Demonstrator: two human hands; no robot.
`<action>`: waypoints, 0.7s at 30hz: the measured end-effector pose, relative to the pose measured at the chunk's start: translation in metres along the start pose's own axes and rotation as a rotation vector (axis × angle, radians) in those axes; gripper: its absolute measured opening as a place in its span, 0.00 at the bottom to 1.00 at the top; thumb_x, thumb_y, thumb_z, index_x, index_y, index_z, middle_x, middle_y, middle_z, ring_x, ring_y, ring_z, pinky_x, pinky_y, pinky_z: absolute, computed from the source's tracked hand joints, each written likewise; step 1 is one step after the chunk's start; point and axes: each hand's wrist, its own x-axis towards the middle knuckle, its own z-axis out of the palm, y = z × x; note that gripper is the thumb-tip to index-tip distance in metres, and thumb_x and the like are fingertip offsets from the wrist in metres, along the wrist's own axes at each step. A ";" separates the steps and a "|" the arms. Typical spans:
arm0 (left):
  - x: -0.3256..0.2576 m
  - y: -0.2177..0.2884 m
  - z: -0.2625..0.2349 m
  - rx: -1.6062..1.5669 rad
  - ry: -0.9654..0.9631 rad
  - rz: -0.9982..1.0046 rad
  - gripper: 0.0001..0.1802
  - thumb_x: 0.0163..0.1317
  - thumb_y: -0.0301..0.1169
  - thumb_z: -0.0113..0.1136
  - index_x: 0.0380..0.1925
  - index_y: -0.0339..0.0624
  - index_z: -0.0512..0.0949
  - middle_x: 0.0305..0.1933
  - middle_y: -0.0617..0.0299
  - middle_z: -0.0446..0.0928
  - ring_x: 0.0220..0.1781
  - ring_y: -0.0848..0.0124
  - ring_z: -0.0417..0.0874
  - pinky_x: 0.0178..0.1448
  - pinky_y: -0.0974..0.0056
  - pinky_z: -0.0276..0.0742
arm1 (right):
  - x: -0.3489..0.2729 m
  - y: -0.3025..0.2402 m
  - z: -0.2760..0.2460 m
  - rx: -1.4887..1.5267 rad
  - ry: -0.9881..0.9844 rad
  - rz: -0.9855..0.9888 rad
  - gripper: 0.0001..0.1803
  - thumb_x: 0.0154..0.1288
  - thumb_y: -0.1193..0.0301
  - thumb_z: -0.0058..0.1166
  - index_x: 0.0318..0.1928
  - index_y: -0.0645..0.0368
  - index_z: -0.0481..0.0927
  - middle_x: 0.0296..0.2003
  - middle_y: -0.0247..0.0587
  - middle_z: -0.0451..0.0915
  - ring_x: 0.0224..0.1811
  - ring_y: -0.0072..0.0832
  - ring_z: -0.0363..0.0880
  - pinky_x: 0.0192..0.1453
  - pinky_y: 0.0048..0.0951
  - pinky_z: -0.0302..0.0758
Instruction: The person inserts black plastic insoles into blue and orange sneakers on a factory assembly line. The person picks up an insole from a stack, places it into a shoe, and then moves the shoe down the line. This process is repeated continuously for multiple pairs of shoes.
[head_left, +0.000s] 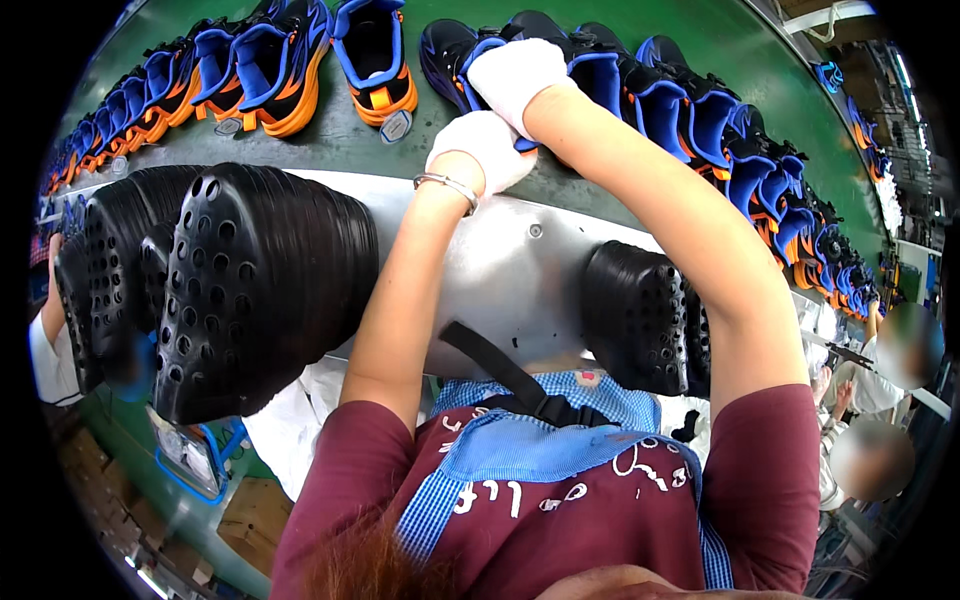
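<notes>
Both my hands wear white gloves and meet at one sneaker [447, 58], black with a blue lining, at the near edge of the green surface. My right hand [517, 82] is closed over its opening, fingers hidden in the glove. Just below, my left hand [484, 148] is closed around the heel end, where a bit of blue and orange shows beside the glove. A silver bracelet [448, 186] circles my left wrist. Left of the hands stands another sneaker [372, 60], orange at the heel, with a round tag [396, 126] hanging from it.
Rows of matching sneakers [265, 75] run along the green surface [440, 98] on both sides. Nearer me, a metal ledge [510, 270] carries tall stacks of black perforated pieces [270, 280], with a smaller stack [640, 315] at right. Other people [880, 375] are at the far right.
</notes>
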 end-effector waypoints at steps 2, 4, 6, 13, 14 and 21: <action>0.001 -0.002 0.001 0.018 -0.009 -0.001 0.20 0.57 0.47 0.56 0.33 0.43 0.85 0.38 0.47 0.83 0.42 0.51 0.84 0.50 0.53 0.79 | 0.000 0.001 -0.002 0.012 0.017 0.017 0.11 0.56 0.74 0.55 0.39 0.59 0.85 0.39 0.49 0.85 0.42 0.43 0.85 0.45 0.38 0.81; 0.003 -0.009 0.007 0.009 0.035 0.074 0.21 0.57 0.49 0.56 0.33 0.42 0.85 0.38 0.46 0.82 0.42 0.50 0.83 0.50 0.53 0.78 | 0.000 0.004 -0.009 0.067 -0.042 -0.060 0.11 0.62 0.72 0.51 0.40 0.61 0.84 0.39 0.53 0.84 0.41 0.46 0.85 0.45 0.39 0.81; 0.003 -0.013 0.011 -0.001 0.067 0.084 0.21 0.56 0.49 0.57 0.33 0.43 0.85 0.38 0.47 0.83 0.42 0.50 0.83 0.50 0.53 0.78 | 0.001 -0.004 -0.013 0.116 -0.043 -0.006 0.11 0.62 0.72 0.51 0.41 0.61 0.84 0.40 0.52 0.84 0.42 0.46 0.85 0.45 0.39 0.81; 0.007 -0.013 0.012 0.020 0.063 0.031 0.20 0.55 0.48 0.58 0.36 0.45 0.85 0.41 0.48 0.83 0.45 0.51 0.83 0.51 0.55 0.79 | 0.000 -0.008 -0.008 0.110 -0.046 0.041 0.12 0.61 0.72 0.53 0.43 0.59 0.84 0.41 0.52 0.84 0.44 0.45 0.85 0.48 0.40 0.81; 0.013 -0.016 0.016 0.060 0.040 0.052 0.19 0.55 0.48 0.57 0.37 0.47 0.85 0.42 0.49 0.83 0.45 0.52 0.83 0.51 0.55 0.79 | 0.002 -0.008 -0.004 0.126 -0.037 0.047 0.12 0.61 0.71 0.52 0.43 0.59 0.84 0.41 0.52 0.84 0.44 0.46 0.85 0.48 0.40 0.81; -0.012 -0.003 0.006 0.079 0.199 -0.028 0.24 0.57 0.51 0.57 0.40 0.41 0.82 0.40 0.49 0.81 0.43 0.49 0.81 0.50 0.55 0.77 | -0.005 0.025 0.001 0.354 0.023 0.065 0.22 0.67 0.53 0.46 0.38 0.58 0.85 0.36 0.51 0.84 0.43 0.47 0.83 0.50 0.42 0.77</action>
